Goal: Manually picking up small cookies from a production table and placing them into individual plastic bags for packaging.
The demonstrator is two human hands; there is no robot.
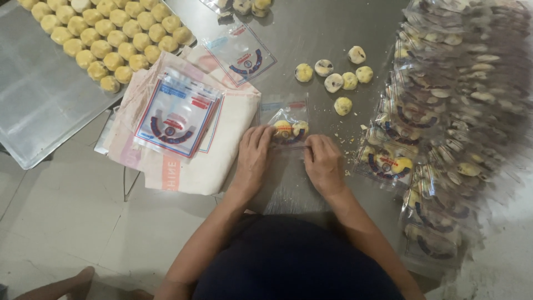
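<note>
Grey metal surface (311, 33) carried loose pastries (343, 105) and filled packets (444, 139). Both hands, left hand (252, 158) and right hand (323, 164), pinched a clear bag (288, 130) holding two pastries, fingers pressed on its edges; sealing seemingly needed a firm flattening.

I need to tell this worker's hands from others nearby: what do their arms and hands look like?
Both forearms are bare, with no sleeves showing. The left hand and right hand wear no gloves; no rings, watch or bracelets are visible. Fingernails look short.
</note>
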